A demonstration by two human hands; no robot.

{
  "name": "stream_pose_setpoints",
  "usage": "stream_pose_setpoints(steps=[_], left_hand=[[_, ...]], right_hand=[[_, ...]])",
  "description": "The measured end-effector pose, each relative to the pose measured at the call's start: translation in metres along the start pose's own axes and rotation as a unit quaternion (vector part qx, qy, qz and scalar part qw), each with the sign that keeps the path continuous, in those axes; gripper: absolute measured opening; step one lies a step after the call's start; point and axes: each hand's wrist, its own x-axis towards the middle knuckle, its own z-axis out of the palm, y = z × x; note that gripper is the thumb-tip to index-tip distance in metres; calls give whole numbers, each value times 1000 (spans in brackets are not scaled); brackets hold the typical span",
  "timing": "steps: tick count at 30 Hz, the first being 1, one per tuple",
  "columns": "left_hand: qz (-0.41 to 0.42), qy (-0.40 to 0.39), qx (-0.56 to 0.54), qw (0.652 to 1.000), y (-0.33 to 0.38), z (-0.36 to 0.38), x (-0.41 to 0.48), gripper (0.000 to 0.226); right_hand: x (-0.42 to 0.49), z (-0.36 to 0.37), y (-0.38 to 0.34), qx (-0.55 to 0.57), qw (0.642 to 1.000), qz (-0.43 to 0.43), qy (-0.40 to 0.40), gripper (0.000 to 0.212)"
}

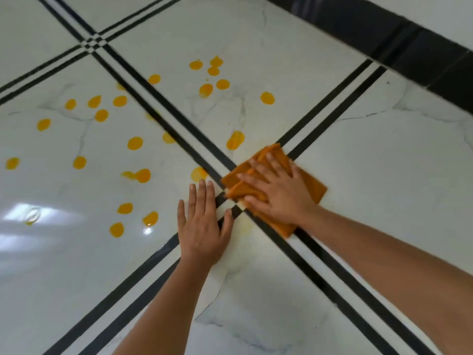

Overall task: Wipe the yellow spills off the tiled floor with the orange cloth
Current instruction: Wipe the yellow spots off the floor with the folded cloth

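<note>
Orange cloth sits folded/bunched on the tiled floor, right over the crossing of the black grout bands, under the right hand. R hand is flat, fingers spread, palm pressing down on the cloth, not gripping, just pinning it. Left hand is open too, flat on bare tile just beside the cloth, holding nothing, prob bracing body weight.

Nearest the hands: faint yellowish smear between the two wrists, looks like residue, not fully clean. Next out: a pale blob just beyond the L fingertips and an elongated blob just past the cloth's far edge. Farther: many yellow spills scattered over the left tile, and a cluster on the far tile. Black skirting at the wall, far right.

Judgement: early in the job, most drops untouched.

Risks:
- flat push w/o lifting could smear drops into streaks instead of picking them up, esp. if the cloth is already loaded
- pigment could lodge in grout lines, harder to see on black
- L hand braced on glossy, maybe wet tile, so may slip or land in the nearest blob
- bunched cloth means uneven contact, missed patches.
</note>
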Motion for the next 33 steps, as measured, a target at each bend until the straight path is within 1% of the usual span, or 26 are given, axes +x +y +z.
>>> stream_pose_setpoints(steps=[1,3,4,5,7,8,9,10,12,13,14,16,17,18,19,21,22,23,24,25,27,28,29,31,32,33], left_hand=[[-8,0,5,1000,-13,-2,-11,72],[-30,1,3,1000,-28,-5,-23,71],[-42,3,1,999,-34,-7,-28,72],[-55,6,-1,998,-41,-8,-34,74],[-71,7,-7,997,-48,-9,-40,76],[-75,5,-11,997,-52,-10,-43,77],[-80,2,-12,997,-60,-12,-49,78],[-84,-1,-9,996,-65,-13,-53,78],[-88,-6,0,996,-78,-15,-62,79],[-94,-5,3,996,-86,-15,-67,79],[-102,-3,5,995,-93,-16,-71,79],[-107,-1,-1,994,-106,-16,-78,79],[-104,0,-3,995,-108,-16,-79,78],[-104,2,-1,995,-112,-16,-82,78],[-107,5,1,994,-114,-16,-82,79],[-123,17,-3,992,-120,-17,-81,79],[-132,23,-7,991,-124,-19,-78,79],[-141,28,-8,990,-130,-20,-77,79],[-152,31,-8,988,-136,-21,-77,79],[-160,33,-7,987,-142,-22,-77,80],[-168,34,-2,985,-155,-27,-79,80],[-170,34,5,985,-163,-30,-79,81],[-170,34,12,985,-172,-33,-79,81],[-165,42,17,985,-189,-38,-73,80],[-164,50,15,985,-195,-41,-68,80],[-165,56,11,985,-201,-42,-64,80]], right_hand=[[8,-1,-2,10,998,61,-2,59],[17,-2,-24,41,980,196,12,59],[16,1,-44,45,980,194,20,60],[11,8,-65,36,990,138,17,62],[-9,17,-83,-4,999,-41,0,64],[-9,14,-76,-17,995,-99,-18,64],[2,11,-72,-28,994,-105,-25,65],[16,9,-68,-30,998,-49,-20,65],[31,8,-84,7,992,122,0,64],[32,12,-104,18,989,145,10,64],[27,16,-123,22,994,106,19,64],[1,27,-149,-2,997,-74,10,63],[-4,24,-143,-15,989,-145,-9,63],[6,20,-132,-25,982,-183,-25,64],[24,16,-122,-40,984,-173,-29,64],[62,6,-120,-21,999,-32,-31,62],[75,6,-132,-4,999,35,-27,62],[77,9,-151,8,998,66,-19,62],[72,12,-172,11,999,43,-21,64],[60,18,-187,0,999,-29,-24,65],[42,25,-188,-31,984,-176,-20,67],[50,21,-180,-30,978,-204,-26,66],[66,17,-177,-31,982,-186,-30,64],[99,15,-187,-7,999,-40,-26,63],[107,15,-203,9,999,23,-20,63],[109,16,-219,14,999,38,-19,64]])
